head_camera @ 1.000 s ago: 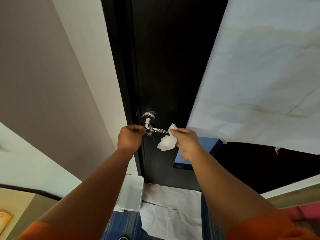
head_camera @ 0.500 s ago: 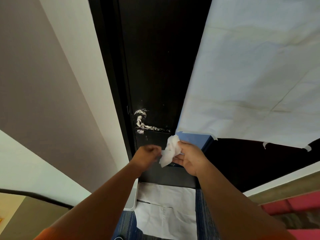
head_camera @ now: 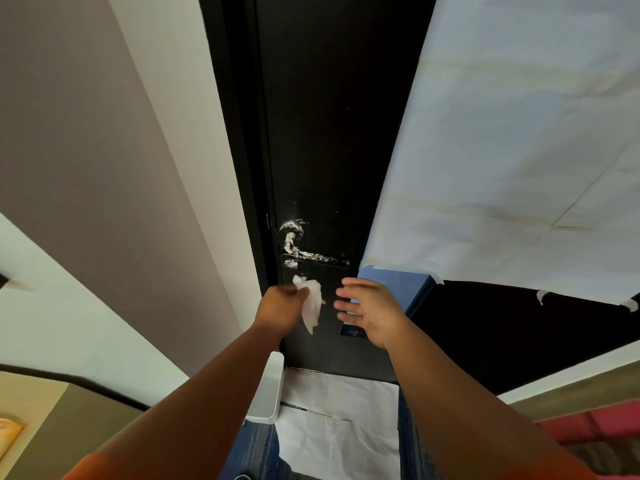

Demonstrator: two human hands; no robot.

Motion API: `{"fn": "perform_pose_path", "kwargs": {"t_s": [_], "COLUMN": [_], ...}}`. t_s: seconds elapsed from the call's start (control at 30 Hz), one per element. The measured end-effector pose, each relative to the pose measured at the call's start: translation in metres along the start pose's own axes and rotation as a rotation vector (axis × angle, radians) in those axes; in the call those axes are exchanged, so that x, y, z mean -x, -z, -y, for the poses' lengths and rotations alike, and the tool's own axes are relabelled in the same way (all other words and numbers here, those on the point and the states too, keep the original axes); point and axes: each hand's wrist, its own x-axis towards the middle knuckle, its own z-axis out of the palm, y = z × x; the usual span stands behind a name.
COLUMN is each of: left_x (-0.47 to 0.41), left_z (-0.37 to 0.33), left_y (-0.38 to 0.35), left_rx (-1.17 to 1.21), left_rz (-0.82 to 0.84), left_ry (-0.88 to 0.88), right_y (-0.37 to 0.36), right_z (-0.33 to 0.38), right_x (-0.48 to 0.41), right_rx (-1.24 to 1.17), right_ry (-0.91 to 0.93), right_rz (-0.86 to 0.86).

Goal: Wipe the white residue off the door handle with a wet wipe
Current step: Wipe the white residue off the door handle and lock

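The dark lever door handle (head_camera: 313, 255), streaked with white residue (head_camera: 291, 227), sits on the black door (head_camera: 332, 133), its long axis running level from 9 to 3 o'clock. The left hand (head_camera: 280, 306) pinches a crumpled white wet wipe (head_camera: 311, 302) between thumb and fingers, and the handle lies just beyond it at 12 o'clock, apart from the wipe. The right hand (head_camera: 369, 308) hangs beside it with fingers spread, holding nothing, at 3 o'clock of the wipe. The left hand looks slightly nearer the soiled pivot end. A small dark label lower on the door is too blurred to read.
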Motion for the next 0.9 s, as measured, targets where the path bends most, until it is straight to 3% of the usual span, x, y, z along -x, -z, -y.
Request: {"fn": "perform_pose_path", "kwargs": {"t_s": [0.1,0.23,0.3,0.4,0.63,0.8,0.9], "left_x": [-0.002,0.000,0.001,-0.003,-0.002,-0.002,-0.003], "left_z": [0.002,-0.001,-0.003,-0.006,-0.008,-0.007,-0.007], "left_y": [0.008,0.004,-0.003,-0.008,-0.014,-0.021,-0.017], "left_rx": [0.010,0.114,0.197,0.277,0.247,0.162,0.165], "left_rz": [-0.036,0.045,0.035,-0.013,0.101,0.149,0.143], "left_ry": [0.027,0.036,0.060,0.085,0.165,0.127,0.108], "right_y": [-0.002,-0.011,-0.015,-0.010,0.015,-0.006,-0.022], "right_z": [0.000,-0.007,-0.012,-0.009,0.011,0.029,0.026], "right_x": [0.000,0.006,0.006,0.003,-0.018,-0.026,-0.028], "right_rx": [0.121,0.280,0.412,0.469,0.031,0.026,0.187], "right_ry": [0.017,-0.054,-0.050,0.057,0.142,0.308,0.396], "right_rz": [-0.002,0.191,0.205,0.024,-0.338,-0.335,-0.319]}}
